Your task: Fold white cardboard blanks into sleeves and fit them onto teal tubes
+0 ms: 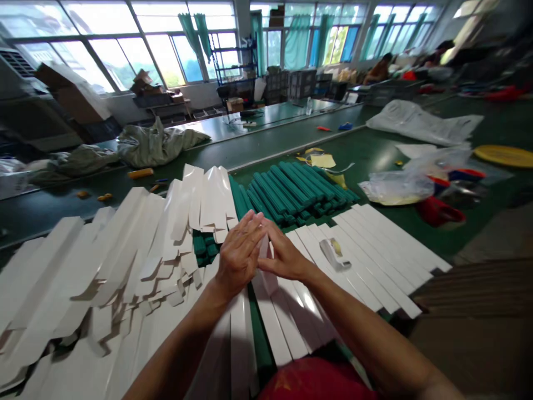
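Note:
Between my two hands is a long, narrow white cardboard box (268,282), its near end pointing toward me. My left hand (239,256) presses against its left side and top, fingers together. From the right, my right hand (287,255) closes on the same box, and the fingertips of both hands meet above it. My hands hide most of the box. Flat closed white boxes (375,261) lie side by side to the right, with a small tape dispenser (334,254) on top. Beyond my hands is a pile of green ribbed sticks (291,191).
Open white box blanks (112,261) with loose flaps overlap across the left. Clear plastic bags (400,186) and red tape rolls (441,211) lie at right. A large white bag (420,125) rests behind them on the green table (266,141). People sit in the far background.

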A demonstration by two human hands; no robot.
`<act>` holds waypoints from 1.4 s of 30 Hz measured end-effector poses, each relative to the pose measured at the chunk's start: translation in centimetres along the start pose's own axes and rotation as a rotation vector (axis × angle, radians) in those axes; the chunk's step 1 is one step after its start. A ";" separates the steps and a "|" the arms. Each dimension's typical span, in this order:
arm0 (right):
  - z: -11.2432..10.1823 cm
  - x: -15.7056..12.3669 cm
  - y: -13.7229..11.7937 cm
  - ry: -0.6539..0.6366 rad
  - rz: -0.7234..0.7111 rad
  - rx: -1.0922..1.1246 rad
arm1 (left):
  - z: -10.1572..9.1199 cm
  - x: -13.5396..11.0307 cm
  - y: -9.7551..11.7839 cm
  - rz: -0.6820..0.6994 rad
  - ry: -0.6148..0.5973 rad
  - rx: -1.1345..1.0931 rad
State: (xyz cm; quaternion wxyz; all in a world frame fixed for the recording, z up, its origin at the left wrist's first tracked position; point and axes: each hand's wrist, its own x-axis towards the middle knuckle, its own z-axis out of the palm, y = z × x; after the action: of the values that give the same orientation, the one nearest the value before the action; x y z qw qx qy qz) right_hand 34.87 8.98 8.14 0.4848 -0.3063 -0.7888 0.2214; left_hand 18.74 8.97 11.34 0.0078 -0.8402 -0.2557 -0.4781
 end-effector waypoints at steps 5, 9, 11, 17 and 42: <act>-6.1 -9.6 4.0 0.666 0.601 -0.342 | -0.4 -0.6 0.0 -0.012 0.055 0.031; -9.3 -17.2 7.5 0.804 1.214 -0.413 | -0.8 -0.8 -0.2 -0.041 0.071 0.071; -9.5 -18.8 8.5 0.753 1.304 -0.318 | -0.8 -0.8 -0.3 -0.042 0.069 0.077; -9.8 -17.8 10.7 0.765 1.538 -0.057 | -0.7 -0.6 0.3 -0.033 0.078 0.058; -8.3 -22.8 9.6 0.713 1.257 0.091 | -1.6 -1.4 0.8 -0.063 0.034 0.019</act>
State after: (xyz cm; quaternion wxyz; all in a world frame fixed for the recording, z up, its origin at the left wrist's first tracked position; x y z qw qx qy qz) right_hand 52.73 0.37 -8.85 0.5059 -0.7352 -0.2473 0.3774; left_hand 17.19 7.28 11.24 0.0052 -0.8233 -0.2864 -0.4900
